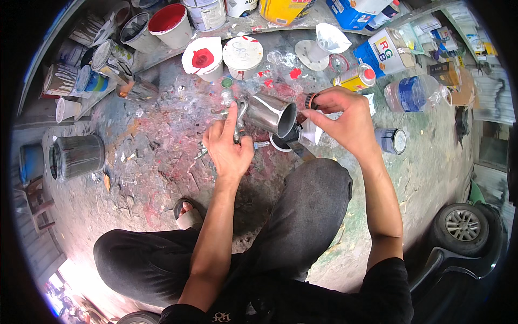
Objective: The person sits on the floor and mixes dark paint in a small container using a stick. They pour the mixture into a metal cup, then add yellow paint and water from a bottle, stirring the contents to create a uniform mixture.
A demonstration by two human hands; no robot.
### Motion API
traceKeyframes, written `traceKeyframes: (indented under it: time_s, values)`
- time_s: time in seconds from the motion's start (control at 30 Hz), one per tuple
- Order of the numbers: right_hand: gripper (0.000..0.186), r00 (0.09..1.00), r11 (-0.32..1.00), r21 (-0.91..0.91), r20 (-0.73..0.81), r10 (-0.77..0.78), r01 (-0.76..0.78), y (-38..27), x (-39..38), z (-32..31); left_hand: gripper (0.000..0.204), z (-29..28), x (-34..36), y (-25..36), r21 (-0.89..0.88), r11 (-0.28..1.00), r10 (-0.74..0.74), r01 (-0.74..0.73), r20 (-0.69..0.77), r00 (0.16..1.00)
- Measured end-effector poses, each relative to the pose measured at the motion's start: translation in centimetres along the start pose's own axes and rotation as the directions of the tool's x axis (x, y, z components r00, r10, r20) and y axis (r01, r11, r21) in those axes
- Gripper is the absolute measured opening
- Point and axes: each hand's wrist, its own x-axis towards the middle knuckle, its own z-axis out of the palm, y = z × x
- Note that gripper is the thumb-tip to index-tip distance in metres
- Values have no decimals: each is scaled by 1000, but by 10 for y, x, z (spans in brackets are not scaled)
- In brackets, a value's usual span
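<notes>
My left hand (227, 148) is wrapped round a metal paint spray gun (241, 114), its index finger stretched forward along the gun. A shiny steel paint cup (270, 112) is joined to the gun and tilts to the right, its open mouth toward my right hand (344, 116). Between thumb and fingers of that hand is a dark ribbed cap (310, 101), held apart from the cup's mouth. Below the cup a small dark-rimmed container (281, 143) stands on the floor, partly covered, with a flat strip (301, 151) across it.
A red-stained paint tub (203, 62) and a white-lidded tub (243, 56) stand ahead. To the right are a yellow can (356, 78), a clear plastic bottle (413, 93) and a small tin (391, 140). A grey bucket (78, 156) lies left. Paint containers fill the shelf (253, 24).
</notes>
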Motion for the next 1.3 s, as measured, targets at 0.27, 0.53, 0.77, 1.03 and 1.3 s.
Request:
traceKeyframes:
  time_s: [0.27,0.53,0.77,1.03,1.3]
  values:
    - [27,980,979,-75,-71,184,-189,19,-5,4,73,-4,-2,9,251,936,262,-246,-33,965]
    - [25,956,954,-71,-72,286,-291,33,-12,4,74,-2,-8,13,259,921,325,-292,-94,941]
    - [27,962,958,-92,-55,268,-272,57,-19,4,72,0,-11,20,278,910,359,-309,-153,920]
    - [25,931,936,-6,-100,351,-353,66,-19,10,72,-1,-8,26,292,906,378,-307,-230,897]
    - [25,906,890,224,-58,419,-398,82,-10,14,71,-8,5,27,10,992,126,-126,-56,990]
